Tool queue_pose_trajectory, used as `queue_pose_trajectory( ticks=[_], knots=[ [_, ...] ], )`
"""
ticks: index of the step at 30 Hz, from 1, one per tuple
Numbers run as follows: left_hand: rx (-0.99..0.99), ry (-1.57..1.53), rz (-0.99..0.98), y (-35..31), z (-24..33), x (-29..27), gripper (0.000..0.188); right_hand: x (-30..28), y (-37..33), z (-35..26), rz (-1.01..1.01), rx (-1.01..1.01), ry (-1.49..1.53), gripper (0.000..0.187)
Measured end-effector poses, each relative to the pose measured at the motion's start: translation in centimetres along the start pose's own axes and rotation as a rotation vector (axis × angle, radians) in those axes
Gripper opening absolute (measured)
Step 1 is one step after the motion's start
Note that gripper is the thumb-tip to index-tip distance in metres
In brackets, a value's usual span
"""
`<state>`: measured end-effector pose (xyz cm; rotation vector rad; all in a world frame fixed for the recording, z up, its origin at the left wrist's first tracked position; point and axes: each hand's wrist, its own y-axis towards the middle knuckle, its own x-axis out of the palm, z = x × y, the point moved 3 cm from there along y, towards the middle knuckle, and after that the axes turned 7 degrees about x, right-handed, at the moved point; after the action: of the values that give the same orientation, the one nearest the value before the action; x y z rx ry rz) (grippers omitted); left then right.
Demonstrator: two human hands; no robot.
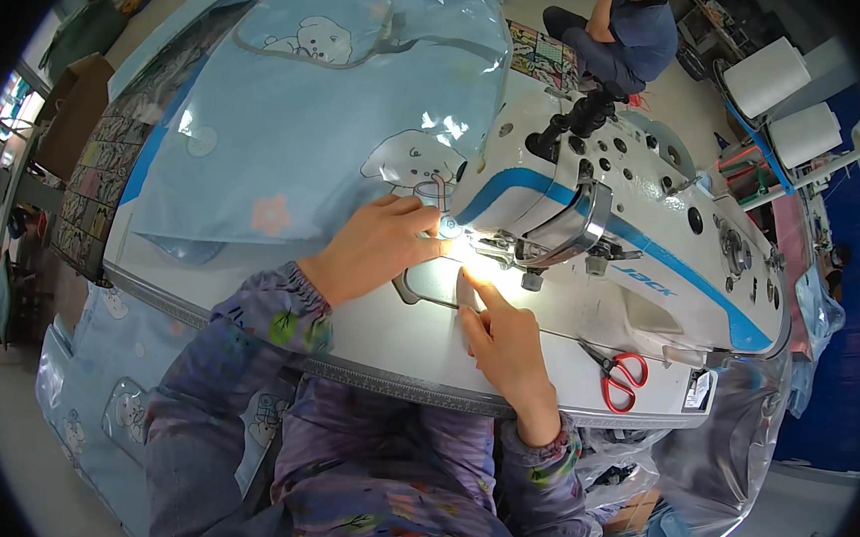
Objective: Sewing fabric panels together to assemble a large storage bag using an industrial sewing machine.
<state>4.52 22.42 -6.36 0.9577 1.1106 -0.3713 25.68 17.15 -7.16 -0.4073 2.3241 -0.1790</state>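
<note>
A light blue glossy sheet (258, 157), printed with white cartoon dogs and coral flowers, lies on the white sewing table and runs up to the lit needle area of a sewing machine (592, 230). My left hand (382, 245) is closed on the sheet's edge, fingers bent, its thumb and index finger right beside the presser foot (496, 253). Just in front of the foot, my right hand (504, 344) stretches its index finger toward the needle. A narrow grey strip (464, 289) passes between that finger and the thumb. Glare hides the exact stitching point.
Red-handled scissors (623, 382) lie near the table's front edge, right of my right hand. White thread cones (767, 78) stand behind the machine. More blue printed material (123, 377) hangs at the lower left. Another person (631, 33) sits beyond the machine.
</note>
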Motion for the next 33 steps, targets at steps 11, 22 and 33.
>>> queue_pose_trajectory(
  ticks=[11, 22, 33],
  knots=[
    [-0.265, 0.464, -0.011, -3.4, -2.4, -3.5, 0.052, -0.5, -1.8, 0.4, 0.02, 0.03, 0.201, 0.039],
    [-0.598, 0.62, -0.307, -20.6, 4.8, -13.5, 0.004, 15.3, -8.8, -8.1, -0.742, 0.019, 1.226, 0.066],
    [-1.272, -0.373, 0.2, -21.5, 8.5, -15.8, 0.03, 10.6, -16.4, 2.3, -0.54, 0.439, 1.258, 0.045]
  ],
)
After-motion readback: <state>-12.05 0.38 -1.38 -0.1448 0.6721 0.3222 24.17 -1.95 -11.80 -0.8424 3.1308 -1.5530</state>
